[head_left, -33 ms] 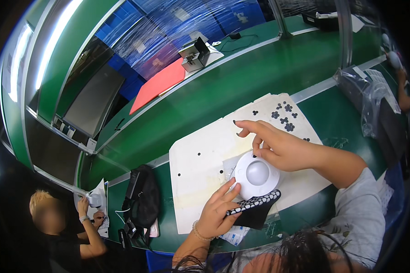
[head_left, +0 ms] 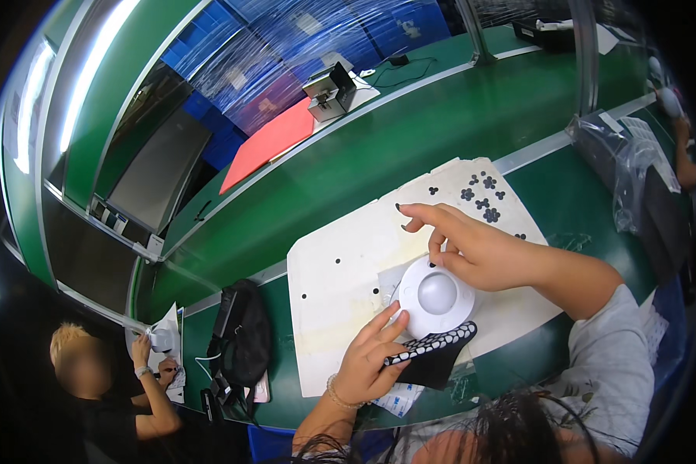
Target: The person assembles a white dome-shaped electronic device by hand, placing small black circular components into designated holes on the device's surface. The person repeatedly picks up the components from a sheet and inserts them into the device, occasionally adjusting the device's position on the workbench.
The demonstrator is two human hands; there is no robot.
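White disc (head_left: 437, 295) between two hands, dotted strip (head_left: 433, 345) at its near edge

The disc, with a domed middle, sits between the right hand (head_left: 472, 249) at its far rim and the left hand (head_left: 370, 362) at its near left. Being round, it shows no long axis. The strip, black with white dots, does have one: it runs from the left hand's fingers at its lower left up to the right, along the disc's near edge. The left hand is clearly the nearer to it; the right hand lies across the disc from it.

The left hand's thumb and fingers close on the strip's left end, while other fingertips reach up to the disc's lower left rim. The right thumb is at the far rim, and two fingers stretch out past it to the left; whether this hand pinches anything cannot be told.

Under the disc is a pale board (head_left: 336, 332) on the green worktop (head_left: 588, 259). Clusters of black dots (head_left: 491, 215) lie on the board beyond the right hand, well apart from the strip.

Against the earlier frame, no clear difference shows: hands, disc and strip keep the same places and the same hold.
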